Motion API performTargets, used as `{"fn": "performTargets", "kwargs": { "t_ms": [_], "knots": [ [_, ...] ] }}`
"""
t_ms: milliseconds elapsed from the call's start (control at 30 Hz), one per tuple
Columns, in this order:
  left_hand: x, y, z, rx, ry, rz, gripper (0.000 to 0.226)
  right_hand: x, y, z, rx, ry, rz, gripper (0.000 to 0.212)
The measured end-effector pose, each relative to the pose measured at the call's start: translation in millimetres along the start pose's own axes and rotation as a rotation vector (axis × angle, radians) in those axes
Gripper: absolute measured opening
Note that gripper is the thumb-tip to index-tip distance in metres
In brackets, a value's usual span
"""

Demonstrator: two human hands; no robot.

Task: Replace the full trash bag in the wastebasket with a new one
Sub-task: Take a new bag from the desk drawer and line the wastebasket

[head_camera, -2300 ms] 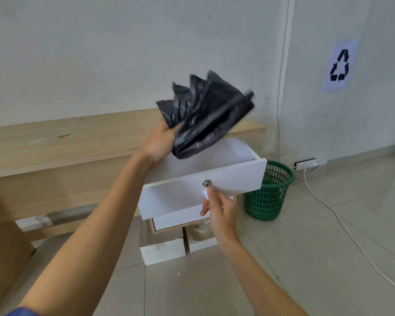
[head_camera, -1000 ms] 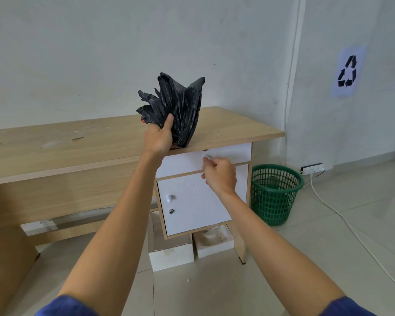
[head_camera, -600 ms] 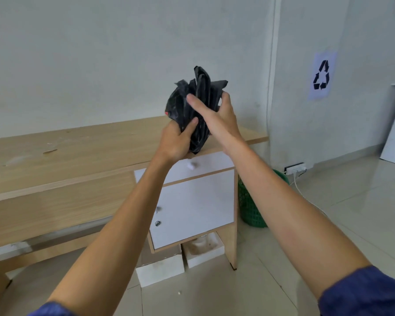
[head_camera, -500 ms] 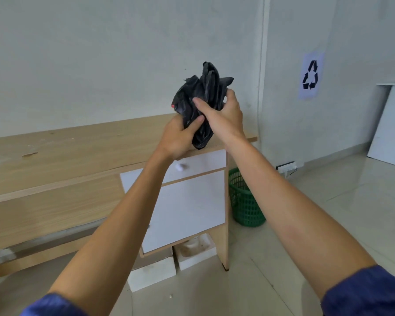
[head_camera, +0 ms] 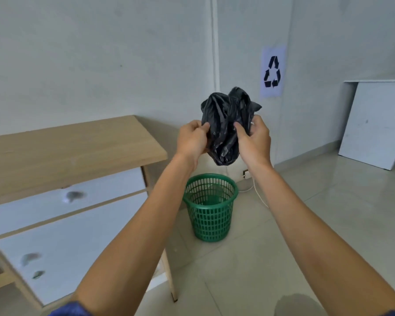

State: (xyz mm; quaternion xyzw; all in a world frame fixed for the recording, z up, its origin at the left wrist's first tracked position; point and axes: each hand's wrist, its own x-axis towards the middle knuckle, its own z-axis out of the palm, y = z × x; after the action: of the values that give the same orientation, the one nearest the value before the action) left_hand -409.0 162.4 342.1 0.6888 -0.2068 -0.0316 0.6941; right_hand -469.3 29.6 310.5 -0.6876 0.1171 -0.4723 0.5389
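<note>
**Both hands hold the new bag above the basket**

Both hands are up in front of me, and both are closed on the same thing. My left hand [head_camera: 192, 139] pinches one side of the black trash bag [head_camera: 227, 124]. My right hand [head_camera: 253, 137] pinches the other side. The bag is all scrunched up in a ball between them. It is not open yet.

The green wastebasket [head_camera: 210, 206] stands on the floor, right under the bag and well below it. I can see through its holes, and it looks like there is no bag inside. So I think the full bag is already out, and the step now is getting the new one ready.

The table [head_camera: 73, 144] is to the left of the wastebasket, very near it. A white cord [head_camera: 259, 197] lies on the floor just to the right of the wastebasket. A recycle sign [head_camera: 273, 71] is on the wall high above it.

Next, I think I have to find the bag's mouth and pull it wide. The bag is thin and sticks to itself, so that may take some rubbing or a shake. Then it goes down into the wastebasket, with the edge folded over the rim.
</note>
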Motion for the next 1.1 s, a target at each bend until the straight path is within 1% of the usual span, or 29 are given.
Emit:
{"fn": "performTargets", "kwargs": {
  "t_ms": [67, 133, 233, 333, 500, 667, 700, 733, 800, 867, 933, 967, 1000, 1033, 1067, 1100],
  "knots": [
    [23.9, -26.2, 29.6, 0.065, 0.068, -0.029, 0.027, 33.3, 42.0, -14.1, 0.02, -0.016, 0.048, 0.013],
    [48.8, -50.5, 48.2, 0.11, 0.141, -0.057, 0.025, 62.9, 78.2, -24.6, 0.055, -0.059, 0.114, 0.023],
    [83.0, -78.7, 66.8, 0.058, 0.194, -0.112, 0.022, 101.9, 128.4, -36.4, 0.103, -0.142, 0.22, 0.038],
    [107.0, -97.1, 75.5, 0.04, 0.227, -0.137, 0.014, 131.1, 168.9, -38.6, 0.122, -0.19, 0.271, 0.043],
    [140.3, -121.3, 71.9, 0.077, 0.259, -0.162, 0.005, 160.0, 215.4, -16.9, 0.067, -0.252, 0.335, 0.057],
    [174.4, -160.4, 60.2, 0.083, 0.302, -0.179, 0.012, 175.8, 253.7, 21.0, 0.02, -0.331, 0.355, 0.081],
    [181.8, -171.0, 57.3, 0.086, 0.316, -0.194, 0.015, 178.2, 263.1, 28.7, 0.011, -0.366, 0.377, 0.081],
    [188.9, -181.4, 54.6, 0.088, 0.325, -0.209, 0.017, 180.1, 272.4, 35.5, 0.005, -0.408, 0.395, 0.076],
    [203.5, -201.3, 51.6, 0.075, 0.33, -0.249, 0.02, 187.3, 291.1, 50.0, -0.017, -0.47, 0.439, 0.054],
    [218.3, -223.6, 51.0, 0.09, 0.29, -0.282, 0.02, 195.0, 306.2, 65.2, -0.101, -0.453, 0.468, 0.038],
    [234.5, -247.6, 51.0, 0.096, 0.252, -0.298, 0.022, 198.2, 321.2, 76.8, -0.212, -0.355, 0.373, 0.032],
    [243.1, -260.9, 50.0, 0.094, 0.234, -0.296, 0.026, 197.8, 328.4, 82.4, -0.236, -0.329, 0.296, 0.03],
    [251.1, -273.0, 48.5, 0.097, 0.221, -0.288, 0.031, 198.4, 337.0, 89.0, -0.247, -0.343, 0.216, 0.028],
    [258.0, -284.1, 46.7, 0.103, 0.213, -0.278, 0.037, 199.3, 347.1, 96.8, -0.265, -0.41, 0.136, 0.029],
    [263.1, -293.0, 44.7, 0.107, 0.205, -0.271, 0.043, 199.7, 356.1, 104.5, -0.296, -0.519, 0.084, 0.035],
    [267.0, -301.7, 42.0, 0.107, 0.191, -0.263, 0.047, 200.2, 366.2, 112.5, -0.325, -0.632, 0.074, 0.043]
  ]
}}
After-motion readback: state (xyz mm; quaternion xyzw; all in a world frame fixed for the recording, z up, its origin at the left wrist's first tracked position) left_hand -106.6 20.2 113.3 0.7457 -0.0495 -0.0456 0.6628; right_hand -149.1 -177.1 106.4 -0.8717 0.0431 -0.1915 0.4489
